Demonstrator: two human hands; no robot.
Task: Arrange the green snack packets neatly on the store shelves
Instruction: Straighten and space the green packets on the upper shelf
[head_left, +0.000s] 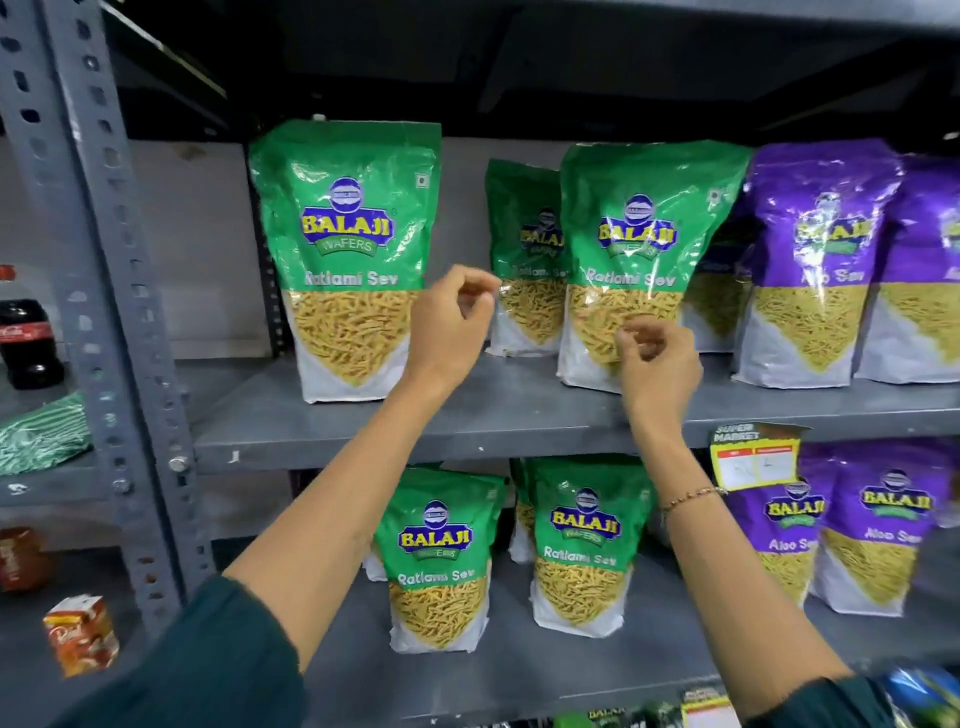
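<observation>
Green snack packets stood upright on two grey shelves, each printed "BALAJI WAFERS" and "Ratlami Sev". On the upper shelf I saw one at the left, a second set further back and a third in front of it. Two more stood on the lower shelf.

My left hand hovered in the gap between the left packet and the back one, fingers loosely curled, gripping nothing. My right hand was in front of the third packet's lower part, fingers bent; I could not tell whether they touched it.

Purple packets to the right read "Aloo Sev", some cut off by the frame edge. A yellow tag read "SUPER MARKET"; its smaller print was illegible. A cola bottle stood partly hidden behind the upright at far left.
</observation>
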